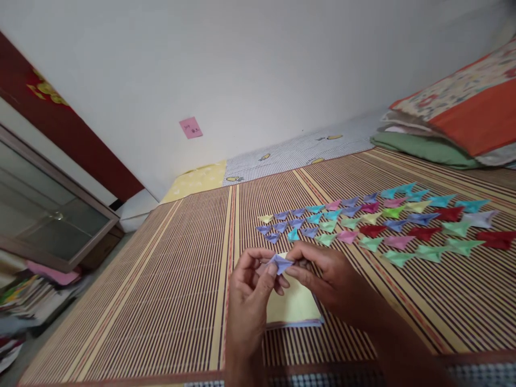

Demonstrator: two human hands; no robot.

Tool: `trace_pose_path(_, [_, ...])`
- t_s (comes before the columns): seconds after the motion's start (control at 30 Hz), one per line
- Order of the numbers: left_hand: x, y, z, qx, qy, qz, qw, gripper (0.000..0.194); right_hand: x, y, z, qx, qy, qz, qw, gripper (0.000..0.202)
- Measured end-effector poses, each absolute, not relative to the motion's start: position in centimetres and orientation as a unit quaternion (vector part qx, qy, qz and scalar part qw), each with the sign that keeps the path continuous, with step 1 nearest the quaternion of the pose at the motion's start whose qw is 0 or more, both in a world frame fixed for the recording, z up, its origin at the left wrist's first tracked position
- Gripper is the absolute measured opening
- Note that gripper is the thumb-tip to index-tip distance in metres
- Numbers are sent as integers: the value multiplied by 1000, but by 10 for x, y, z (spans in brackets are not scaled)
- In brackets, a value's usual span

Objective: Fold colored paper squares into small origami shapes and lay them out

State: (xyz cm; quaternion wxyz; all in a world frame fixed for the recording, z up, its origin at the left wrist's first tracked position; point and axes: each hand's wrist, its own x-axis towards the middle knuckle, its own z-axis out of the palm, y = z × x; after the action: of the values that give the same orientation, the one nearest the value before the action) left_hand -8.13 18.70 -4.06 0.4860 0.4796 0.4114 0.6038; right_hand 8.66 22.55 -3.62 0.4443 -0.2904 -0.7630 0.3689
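Paper [281, 264], lavender and folded to points, is clamped in our grip: left hand [250, 298] holding its body, right hand [328, 271] pinching its right tip, above the pale-yellow-topped square paper stack [296, 306].

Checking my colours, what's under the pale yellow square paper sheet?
Under the pale yellow square paper sheet, lavender paper edges show along the near side; the rest is covered.

We count approx. 40 folded papers [347, 236] on mat [193, 258], incl. 4 red, 3 yellow; 1 purple pc. [281, 264] held; 1 paper stack [292, 305] nr. front edge; 1 pink note [191, 128].
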Motion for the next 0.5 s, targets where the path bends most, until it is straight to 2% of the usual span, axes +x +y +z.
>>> trace_pose_path(0.27, [-78,183,-35,492,436,582,480,15,91,223,-34,-329,-759,385,408,15])
trace_pose_path(0.5, [-76,183,-35,546,475,541,429,13,92,225,-33,-322,-758,289,488,11])
